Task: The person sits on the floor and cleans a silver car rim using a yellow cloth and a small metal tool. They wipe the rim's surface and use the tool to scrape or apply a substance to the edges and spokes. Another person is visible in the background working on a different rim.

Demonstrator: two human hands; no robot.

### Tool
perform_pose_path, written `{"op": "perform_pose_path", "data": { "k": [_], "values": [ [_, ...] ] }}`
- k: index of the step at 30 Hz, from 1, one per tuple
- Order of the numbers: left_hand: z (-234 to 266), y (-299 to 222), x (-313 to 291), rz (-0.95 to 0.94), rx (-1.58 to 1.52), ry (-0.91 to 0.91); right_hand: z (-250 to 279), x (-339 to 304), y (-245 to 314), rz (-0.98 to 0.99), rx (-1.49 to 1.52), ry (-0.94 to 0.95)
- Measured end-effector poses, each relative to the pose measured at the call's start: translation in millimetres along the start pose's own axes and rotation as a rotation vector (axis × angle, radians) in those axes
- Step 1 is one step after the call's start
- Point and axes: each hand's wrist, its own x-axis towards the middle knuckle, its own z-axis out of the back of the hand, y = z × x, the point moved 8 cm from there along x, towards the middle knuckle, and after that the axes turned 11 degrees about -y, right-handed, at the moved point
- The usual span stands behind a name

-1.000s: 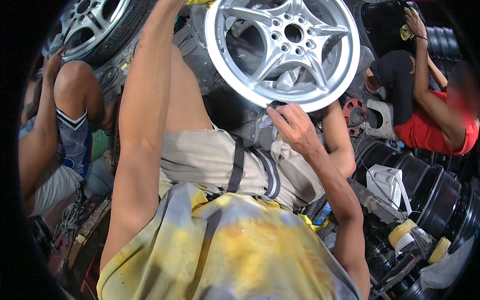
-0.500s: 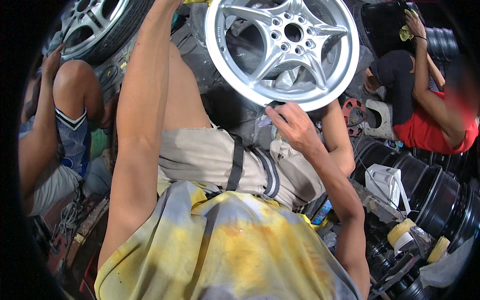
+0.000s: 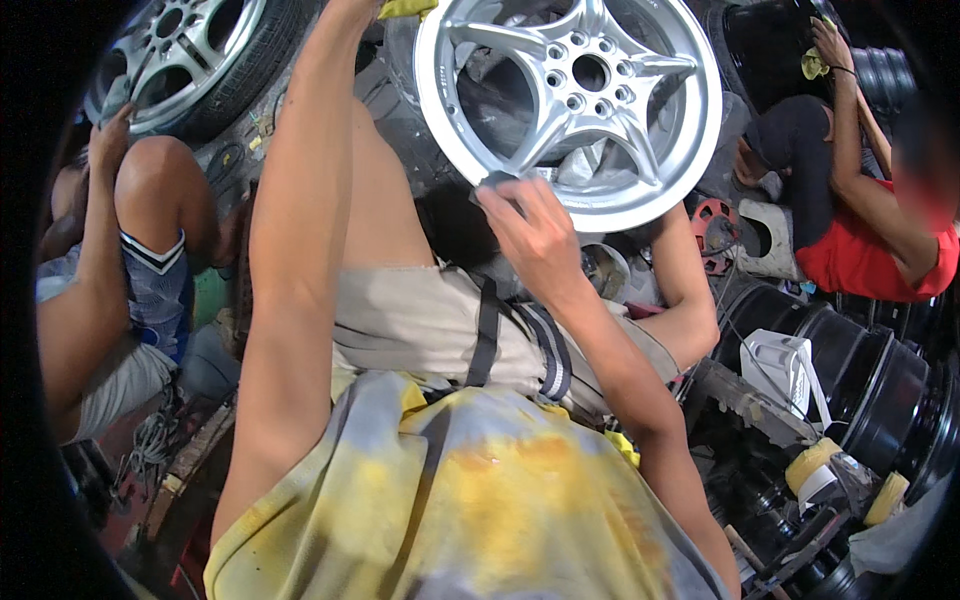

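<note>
A silver alloy wheel rim (image 3: 475, 165) with star-like spokes and a ring of bolt holes stands tilted in front of me, its top cut off by the frame. My right hand (image 3: 540, 235) pinches a small dark grey pad (image 3: 495, 183) against the rim's lower left lip. At the upper edge is my left hand (image 3: 345, 8), beside the rim's upper left, its fingers outside the picture. A yellow cloth (image 3: 405, 8) shows right next to that hand; whether it is gripped is hidden.
Left, a person (image 3: 105, 140) works at a wheel with a tyre (image 3: 245, 80). Right, a person in red (image 3: 860, 240) holds a yellow cloth (image 3: 814, 66) at a black rim. Black rims (image 3: 850, 390), a white container (image 3: 775, 365) and a red reel (image 3: 712, 225) lie on my right.
My right hand has slid the dark grey pad leftward and slightly up along the rim's lower lip. The whole view has shifted slightly; my left hand stays by the rim's upper left.
</note>
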Motion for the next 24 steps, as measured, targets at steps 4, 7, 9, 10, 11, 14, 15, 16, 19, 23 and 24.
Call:
{"op": "perform_pose_path", "data": {
  "k": [4, 7, 9, 10, 11, 14, 15, 16, 19, 23, 24],
  "values": [
    [38.3, 8.4, 6.0, -0.039, -0.045, -0.065, 34.5, -37.3, -17.5, -0.066, -0.047, 0.061],
    [61.5, -15.6, -13.3, 0.02, -0.148, -0.155, 16.0, -15.7, -3.6, -0.085, 0.031, -0.023],
    [61.9, 12.2, 8.2, -0.074, 0.011, -0.133, -16.1, 21.6, 8.7, -0.125, 0.052, -0.121],
    [70.7, 18.7, 7.6, -0.092, 0.059, -0.122, -38.4, 50.3, 16.4, -0.139, 0.07, -0.174],
    [50.6, 17.9, 9.0, -0.115, 0.073, -0.076, -56.1, 72.6, 9.0, -0.194, 0.047, -0.209],
    [30.9, -12.6, -19.7, -0.114, 0.186, -0.079, -89.8, 116.4, -23.1, -0.392, -0.026, -0.227],
    [29.8, -7.7, -25.4, -0.088, 0.236, -0.058, -87.2, 112.8, -18.8, -0.356, -0.024, -0.207],
    [36.1, 3.5, -27.7, -0.058, 0.286, -0.044, -77.2, 98.8, -11.5, -0.325, 0.009, -0.176],
    [42.2, 32.4, -38.7, 0.058, 0.358, 0.054, -26.1, 21.5, -10.6, -0.325, 0.119, -0.047],
    [43.0, 16.6, -106.0, 0.351, 0.306, 0.304, 76.8, -69.8, -59.1, -0.204, -0.103, 0.164],
    [34.1, 9.8, -123.8, 0.463, 0.24, 0.385, 100.0, -74.1, -76.6, -0.193, -0.193, 0.209]
  ]
}}
